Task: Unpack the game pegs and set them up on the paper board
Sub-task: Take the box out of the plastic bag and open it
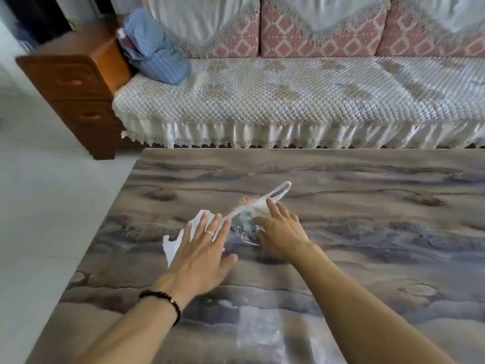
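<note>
Lying on the marbled table [367, 232], clear plastic bag [252, 214] between both hands, left hand [202, 248] fingers straight over white paper [181, 237], right hand [280, 232] fingers spread, touching the bag

You have one view only, from your head. It looks forward and down, close over the table [367, 232], toward the sofa [288, 95] beyond.

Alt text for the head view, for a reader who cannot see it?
Two bare hands, left hand and right hand, reach with straight fingers onto a crumpled clear plastic bag on a grey-brown marbled table; white paper lies under the left. A quilted white sofa stands behind.
</note>
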